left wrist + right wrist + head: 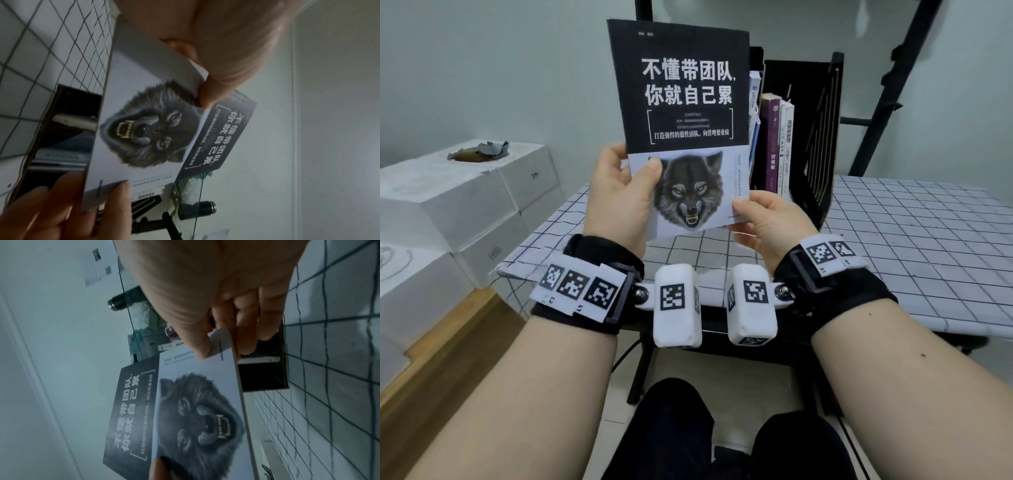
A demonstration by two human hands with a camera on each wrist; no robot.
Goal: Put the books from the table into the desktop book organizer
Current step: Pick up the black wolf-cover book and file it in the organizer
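Observation:
Both hands hold a black-and-white book with a snarling wolf's head on its cover (681, 102) upright above the checked table, cover toward me. My left hand (619, 192) pinches its lower left edge, thumb on the cover. My right hand (763, 219) pinches the lower right corner, thumb in front and fingers behind. The wolf book (144, 129) fills the left wrist view, and the same wolf book (195, 418) fills the right wrist view. Behind it stands the black book organizer (818, 137) with several books (774, 144) upright inside.
The table wears a white cloth with a black grid (914, 246). White boxes (458, 198) are stacked on the floor to the left. A black metal frame (887, 89) rises behind the organizer. My knees (674, 428) are below the table's front edge.

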